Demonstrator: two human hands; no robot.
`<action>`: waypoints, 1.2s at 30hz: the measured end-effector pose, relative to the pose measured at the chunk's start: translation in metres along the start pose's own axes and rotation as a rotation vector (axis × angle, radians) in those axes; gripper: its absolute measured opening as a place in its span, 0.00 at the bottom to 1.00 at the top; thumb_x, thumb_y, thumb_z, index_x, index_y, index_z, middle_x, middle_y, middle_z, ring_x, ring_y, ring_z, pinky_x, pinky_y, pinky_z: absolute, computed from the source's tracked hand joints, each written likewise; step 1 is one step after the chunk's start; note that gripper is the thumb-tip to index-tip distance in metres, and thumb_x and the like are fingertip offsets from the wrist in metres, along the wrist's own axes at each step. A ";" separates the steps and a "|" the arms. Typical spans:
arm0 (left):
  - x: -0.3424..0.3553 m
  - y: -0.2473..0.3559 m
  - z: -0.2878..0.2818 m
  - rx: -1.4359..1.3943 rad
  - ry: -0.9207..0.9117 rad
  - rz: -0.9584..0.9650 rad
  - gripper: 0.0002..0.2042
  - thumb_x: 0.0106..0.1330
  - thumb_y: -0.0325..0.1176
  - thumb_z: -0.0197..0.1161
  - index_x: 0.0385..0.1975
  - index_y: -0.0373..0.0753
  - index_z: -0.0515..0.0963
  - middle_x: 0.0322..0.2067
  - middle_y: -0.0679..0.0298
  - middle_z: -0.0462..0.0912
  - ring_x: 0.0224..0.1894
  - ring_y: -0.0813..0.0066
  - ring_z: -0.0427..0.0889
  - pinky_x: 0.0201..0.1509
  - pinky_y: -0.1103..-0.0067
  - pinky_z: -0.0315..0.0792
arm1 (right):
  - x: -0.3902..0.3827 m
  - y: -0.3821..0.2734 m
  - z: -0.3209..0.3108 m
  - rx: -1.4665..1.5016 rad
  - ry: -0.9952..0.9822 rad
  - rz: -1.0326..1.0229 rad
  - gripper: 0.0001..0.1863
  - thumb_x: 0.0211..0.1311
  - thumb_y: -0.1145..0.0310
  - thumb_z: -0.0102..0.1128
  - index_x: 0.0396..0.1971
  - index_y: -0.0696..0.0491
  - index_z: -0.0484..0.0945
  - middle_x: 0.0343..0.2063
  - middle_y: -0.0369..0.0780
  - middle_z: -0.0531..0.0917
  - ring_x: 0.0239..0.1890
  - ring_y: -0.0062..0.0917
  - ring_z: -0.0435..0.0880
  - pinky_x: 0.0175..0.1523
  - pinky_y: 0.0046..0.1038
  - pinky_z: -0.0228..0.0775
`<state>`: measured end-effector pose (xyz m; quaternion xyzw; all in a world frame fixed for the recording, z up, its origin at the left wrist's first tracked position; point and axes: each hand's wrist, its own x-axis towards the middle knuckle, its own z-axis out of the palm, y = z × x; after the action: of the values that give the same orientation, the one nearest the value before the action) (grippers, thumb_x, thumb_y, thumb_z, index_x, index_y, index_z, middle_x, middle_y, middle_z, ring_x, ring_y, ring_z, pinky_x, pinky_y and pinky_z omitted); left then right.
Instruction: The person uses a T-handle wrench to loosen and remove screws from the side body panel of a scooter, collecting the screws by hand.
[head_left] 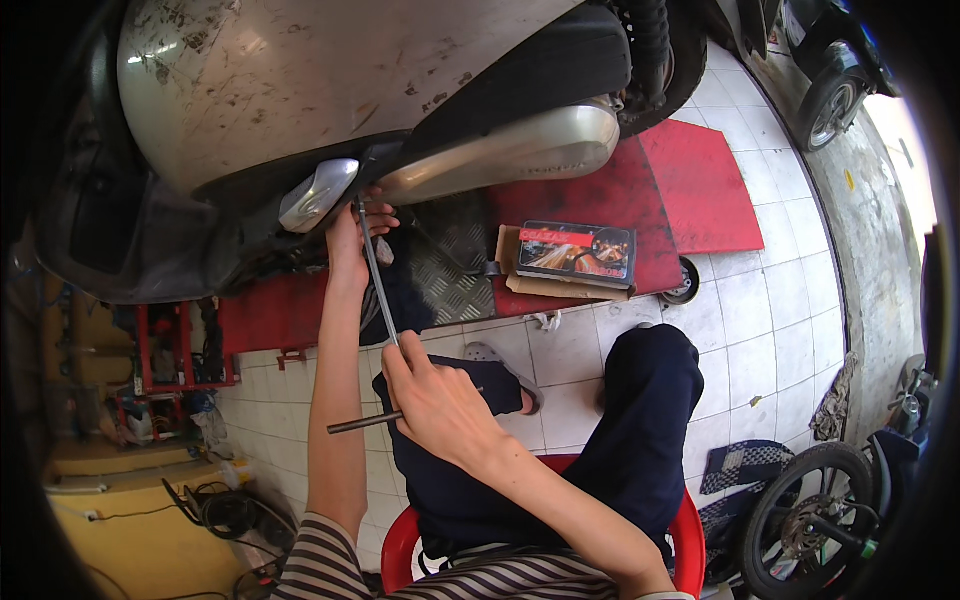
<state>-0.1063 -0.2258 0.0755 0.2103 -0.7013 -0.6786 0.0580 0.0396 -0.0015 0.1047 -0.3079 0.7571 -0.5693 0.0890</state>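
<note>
My right hand [445, 408] is closed round the crossbar of a long T-handle wrench [376, 270], with the bar sticking out on both sides of the fist. The wrench's thin shaft rises away from me to the underside of a scooter [270, 90]. At the shaft's far end my left hand [352, 238] is closed, its fingers curled about the tip beneath the bodywork. Exactly what the tip meets is hidden by the fingers and the scooter. Beside that hand are a silver footrest-like cover [318, 195] and a long silver exhaust guard [500, 155].
A printed cardboard box [577, 252] sits on the red lift platform [650, 190], right of a dark tread plate [458, 270]. I sit on a red stool [400, 550]. A loose wheel [808, 525] lies at lower right; a red tool rack [165, 345] stands left.
</note>
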 end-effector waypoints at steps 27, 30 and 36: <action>0.001 0.005 -0.001 0.057 0.025 -0.027 0.21 0.76 0.47 0.42 0.42 0.39 0.81 0.29 0.66 0.85 0.28 0.76 0.84 0.33 0.82 0.70 | 0.004 -0.007 0.010 0.061 0.016 0.034 0.17 0.53 0.79 0.60 0.40 0.60 0.63 0.39 0.51 0.67 0.24 0.52 0.77 0.28 0.47 0.71; -0.019 0.009 0.006 0.158 -0.014 0.047 0.25 0.79 0.47 0.39 0.44 0.35 0.81 0.33 0.63 0.86 0.32 0.75 0.84 0.40 0.82 0.71 | 0.008 -0.010 0.009 0.050 0.012 0.040 0.17 0.53 0.79 0.60 0.40 0.61 0.63 0.39 0.51 0.68 0.25 0.52 0.77 0.28 0.47 0.71; -0.106 0.004 0.008 0.306 -0.008 0.362 0.26 0.80 0.46 0.39 0.46 0.29 0.80 0.45 0.53 0.85 0.51 0.70 0.82 0.57 0.78 0.70 | 0.013 -0.016 0.013 -0.062 0.089 0.001 0.19 0.49 0.76 0.64 0.39 0.60 0.65 0.37 0.49 0.70 0.27 0.47 0.80 0.29 0.42 0.73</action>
<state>-0.0144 -0.1787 0.1000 0.0848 -0.8226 -0.5436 0.1436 0.0411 -0.0223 0.1175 -0.2846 0.7777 -0.5587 0.0457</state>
